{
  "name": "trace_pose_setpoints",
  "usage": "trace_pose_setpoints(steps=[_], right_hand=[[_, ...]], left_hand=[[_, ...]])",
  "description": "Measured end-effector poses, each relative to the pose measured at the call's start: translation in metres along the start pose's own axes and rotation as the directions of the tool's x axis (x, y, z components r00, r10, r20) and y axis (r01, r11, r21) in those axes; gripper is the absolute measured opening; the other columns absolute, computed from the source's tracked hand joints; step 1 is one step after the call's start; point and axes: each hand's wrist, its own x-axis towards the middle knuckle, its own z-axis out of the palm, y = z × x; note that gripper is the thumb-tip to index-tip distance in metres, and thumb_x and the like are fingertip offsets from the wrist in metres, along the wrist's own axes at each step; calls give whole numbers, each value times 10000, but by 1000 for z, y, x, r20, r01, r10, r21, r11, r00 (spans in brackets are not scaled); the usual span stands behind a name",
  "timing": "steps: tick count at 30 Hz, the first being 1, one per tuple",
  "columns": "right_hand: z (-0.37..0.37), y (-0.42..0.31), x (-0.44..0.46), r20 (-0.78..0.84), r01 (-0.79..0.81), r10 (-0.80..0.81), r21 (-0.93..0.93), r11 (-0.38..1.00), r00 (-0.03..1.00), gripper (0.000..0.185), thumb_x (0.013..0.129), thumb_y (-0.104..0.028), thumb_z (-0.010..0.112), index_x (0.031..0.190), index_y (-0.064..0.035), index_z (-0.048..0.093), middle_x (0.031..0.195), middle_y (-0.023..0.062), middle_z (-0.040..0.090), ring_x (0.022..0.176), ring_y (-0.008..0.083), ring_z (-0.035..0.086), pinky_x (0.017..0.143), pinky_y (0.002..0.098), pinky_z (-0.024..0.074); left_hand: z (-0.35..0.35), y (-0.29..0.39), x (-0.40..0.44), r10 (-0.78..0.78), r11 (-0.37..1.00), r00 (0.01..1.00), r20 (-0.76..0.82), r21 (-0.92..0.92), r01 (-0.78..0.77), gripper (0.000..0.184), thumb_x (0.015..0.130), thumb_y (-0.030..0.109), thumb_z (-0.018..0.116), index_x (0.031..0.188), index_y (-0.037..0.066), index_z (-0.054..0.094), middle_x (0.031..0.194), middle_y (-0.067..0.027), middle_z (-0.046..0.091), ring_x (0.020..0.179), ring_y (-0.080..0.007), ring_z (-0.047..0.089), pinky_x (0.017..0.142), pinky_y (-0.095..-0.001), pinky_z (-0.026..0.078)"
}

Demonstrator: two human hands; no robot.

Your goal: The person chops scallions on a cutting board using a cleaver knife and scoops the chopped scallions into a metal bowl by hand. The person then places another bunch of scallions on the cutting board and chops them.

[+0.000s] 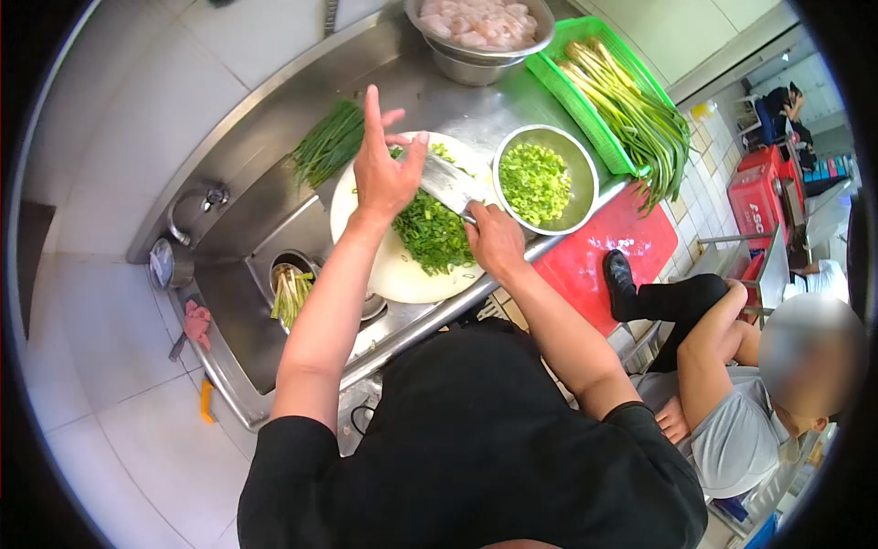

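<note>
My right hand [495, 242] is closed round the handle of a cleaver [446, 184], whose broad blade lies over a round white cutting board [402, 284]. My left hand [382, 172] is open, fingers spread, above the board beside the blade; whether it touches the blade I cannot tell. Chopped dark green scallions [433, 233] are heaped on the board between my two arms, and some paler bits lie behind the blade. Right of the board stands a metal bowl [585, 174] holding chopped light green scallions [533, 183].
Long green stalks [331, 142] lie on the steel counter behind the board. A bowl of pale raw meat [477, 23] and a green basket [594, 128] of whole scallions stand at the back. Left is a sink [240, 320] with a tap [183, 220]. A person [741, 421] sits at right.
</note>
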Motion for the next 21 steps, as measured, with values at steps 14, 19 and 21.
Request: trace_pose_setpoints(steps=[14, 19, 21], right_hand=[[-101, -156, 120, -78, 394, -386, 229, 890, 919, 354, 1009, -369, 701, 1138, -40, 700, 956, 186, 752, 869, 410, 714, 776, 492, 571], [-111, -206, 72, -281, 831, -789, 65, 553, 547, 216, 977, -280, 766, 1073, -92, 716, 927, 121, 716, 828, 354, 702, 703, 453, 566], [-108, -201, 49, -337, 850, -801, -2, 527, 496, 186, 967, -189, 778, 1122, -106, 720, 905, 100, 713, 795, 321, 706, 678, 418, 572]], left_hand=[[2, 4, -30, -69, 994, 979, 190, 93, 52, 816, 874, 255, 829, 1535, 5, 421, 1155, -244, 754, 986, -512, 716, 776, -515, 589], [-21, 0, -5, 207, 933, 893, -400, -193, -303, 371, 929, 178, 804, 1268, 116, 667, 1144, -103, 735, 884, -371, 698, 803, -451, 568], [-50, 36, 4, 220, 945, 877, -427, -130, -300, 347, 915, 81, 780, 1210, 240, 690, 1032, -16, 706, 822, -289, 639, 822, -441, 549]])
